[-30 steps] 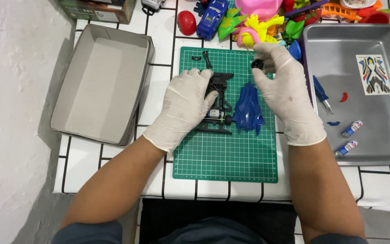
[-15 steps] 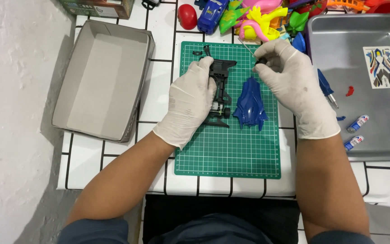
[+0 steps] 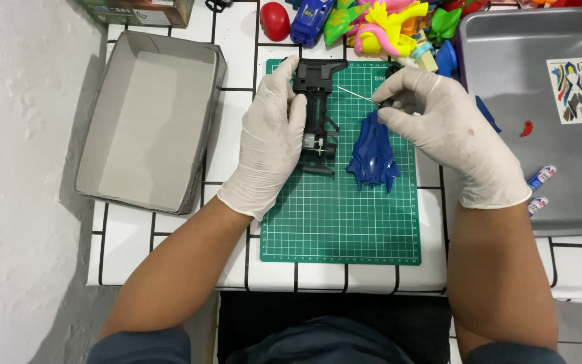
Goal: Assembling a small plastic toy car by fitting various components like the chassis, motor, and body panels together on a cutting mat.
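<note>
From the head camera, a black toy car frame (image 3: 317,114) lay on the green cutting mat (image 3: 341,222), in its upper left part, with its long axis running from the near edge of the mat to the far edge; its wider end pointed away from the person, and a small motor showed at the near end. A blue car shell (image 3: 373,152) lay on the mat just right of the frame, lined up the same way. The gloved left hand (image 3: 271,141) rested along the frame's left side, fingers held close together and curled onto it, the thumb touching its middle. The gloved right hand (image 3: 449,131) was over the mat's upper right corner, thumb and forefinger pinched on a small dark wheel (image 3: 386,103) with a thin metal rod (image 3: 355,94) sticking out toward the frame; the other fingers were loosely bent. Left of the mat sat an open grey cardboard box (image 3: 149,121). Right of the mat stood a metal tray (image 3: 560,195) holding a multicoloured square sticker sheet (image 3: 577,81), a small red piece (image 3: 526,128) and two small batteries (image 3: 539,190) near its left rim. Beyond the mat lay a pile of bright plastic toys (image 3: 378,23).
</note>
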